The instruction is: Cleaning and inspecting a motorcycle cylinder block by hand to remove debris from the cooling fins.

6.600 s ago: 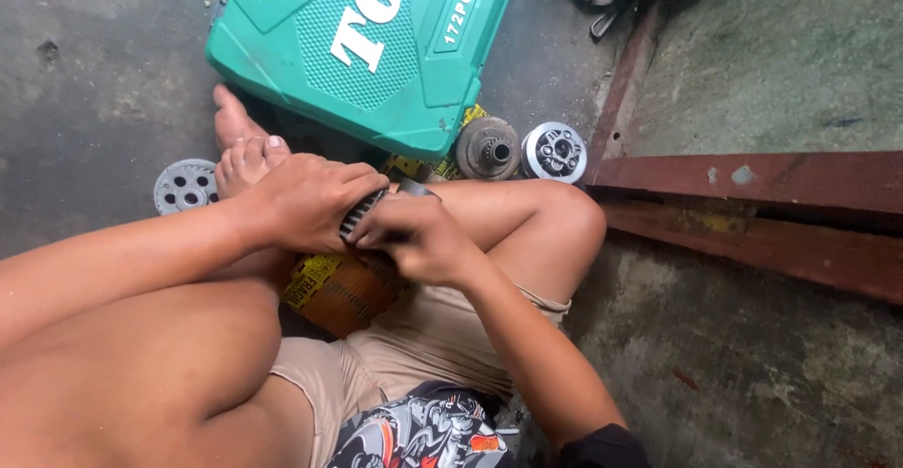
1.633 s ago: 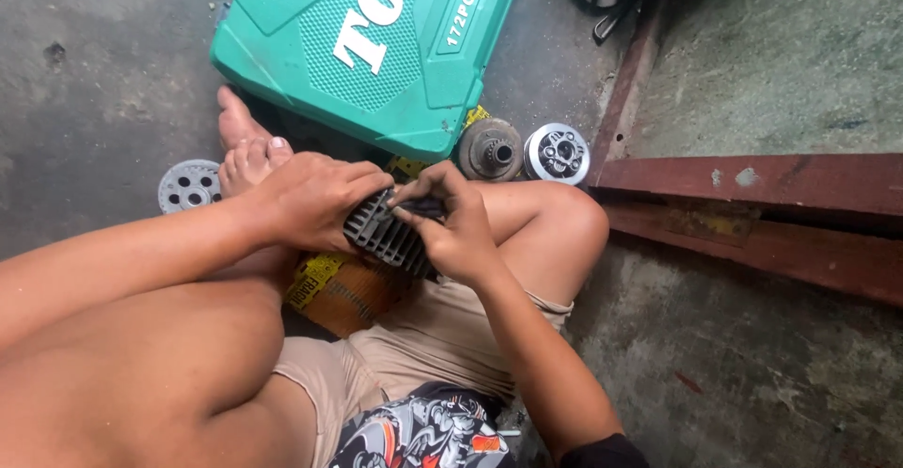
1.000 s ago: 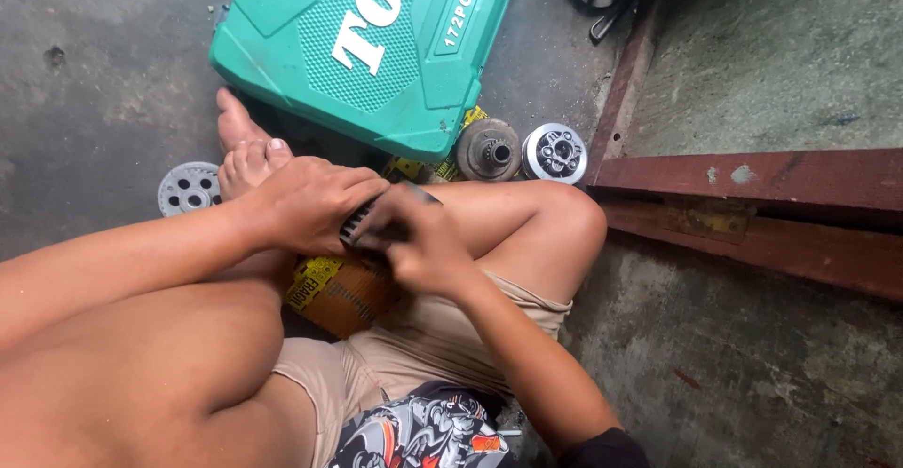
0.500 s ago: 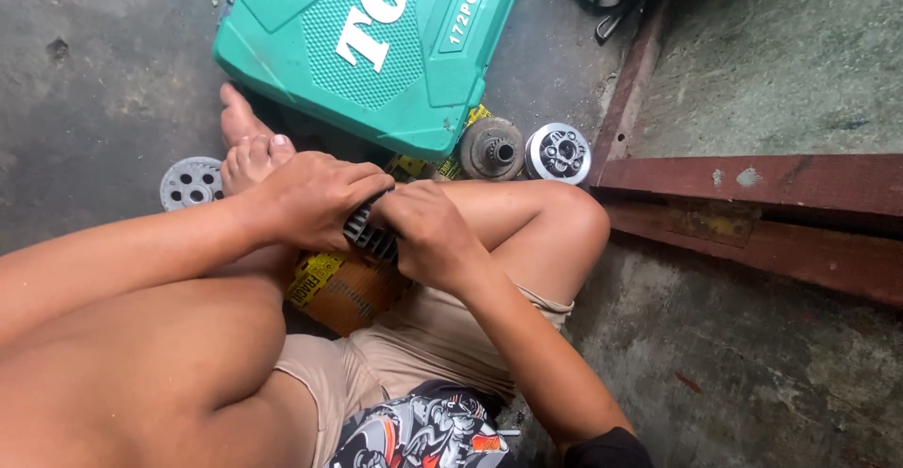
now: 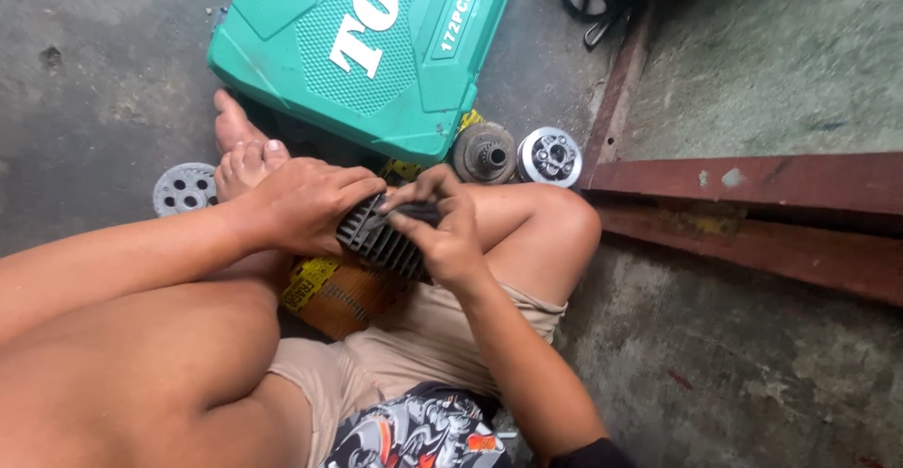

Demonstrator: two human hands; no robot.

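Grey, stained concrete floor (image 5: 103,45) spreads under us as we sit with knees bent, a rusty red steel beam (image 5: 752,186) running along our right. Our left hand (image 5: 306,205) lies curled over the near end of a dark finned metal part (image 5: 381,240), gripping it just above our lap. Our right hand (image 5: 447,233) clasps the other end, fingers bent over its top edge. Beneath the part sits a brown cylindrical object with a yellow label (image 5: 339,294), resting between our thighs. A green plastic tool case (image 5: 367,45) lies closed ahead, near our bare foot (image 5: 240,153). Beside the case rest a rusty round hub (image 5: 484,153), a shiny round metal piece (image 5: 550,156), and a perforated grey disc (image 5: 183,189).
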